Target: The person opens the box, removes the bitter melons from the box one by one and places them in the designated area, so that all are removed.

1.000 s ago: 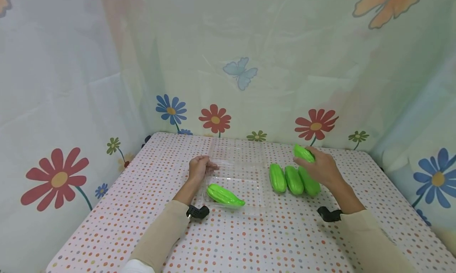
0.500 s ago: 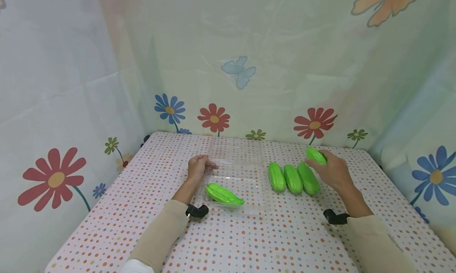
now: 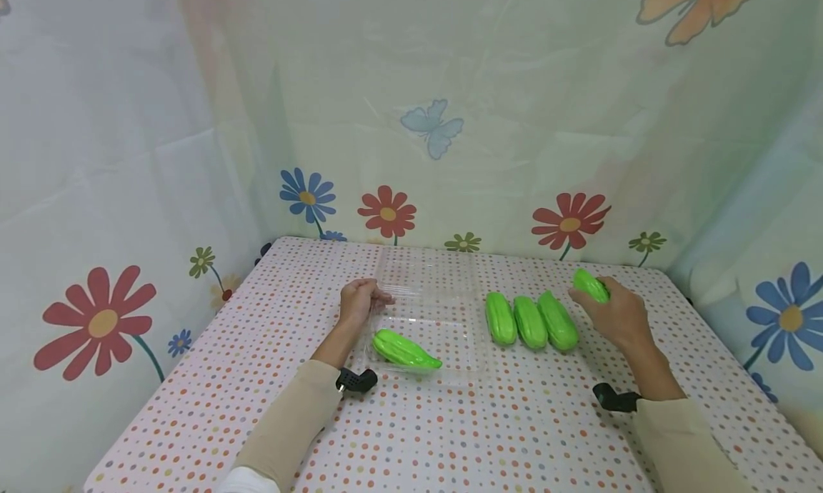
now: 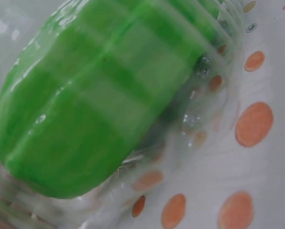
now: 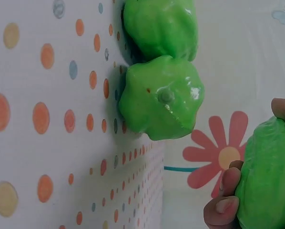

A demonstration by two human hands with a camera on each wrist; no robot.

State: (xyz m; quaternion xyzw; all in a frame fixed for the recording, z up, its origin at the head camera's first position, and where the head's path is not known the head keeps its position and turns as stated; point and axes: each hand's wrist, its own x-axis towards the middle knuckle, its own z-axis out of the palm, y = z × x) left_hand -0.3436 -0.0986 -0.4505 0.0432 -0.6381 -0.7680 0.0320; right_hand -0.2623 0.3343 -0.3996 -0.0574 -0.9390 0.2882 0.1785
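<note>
In the head view, my right hand (image 3: pixel 615 309) grips a green ridged gourd (image 3: pixel 590 286), raised to the right of three like it. Its fingertips (image 5: pixel 227 205) press the gourd's side in the right wrist view. The three gourds (image 3: pixel 531 323) lie side by side on the table. A clear plastic clamshell box (image 3: pixel 459 339) stands left of them with its lid (image 3: pixel 424 268) laid open to the back. One gourd (image 3: pixel 405 350) lies slantwise inside it, seen through the plastic wall in the left wrist view. My left hand (image 3: pixel 360 304) holds the box at its left edge, near the hinge.
The table (image 3: pixel 418 436) has a dotted cloth. A printed curtain (image 3: pixel 489 157) with flowers and butterflies hangs behind the table and along both sides. Each wrist bears a small black camera mount (image 3: pixel 356 381).
My right hand has moved right with its gourd, away from over the row, so the rightmost lying gourd shows fully. The left hand and the box have stayed put.
</note>
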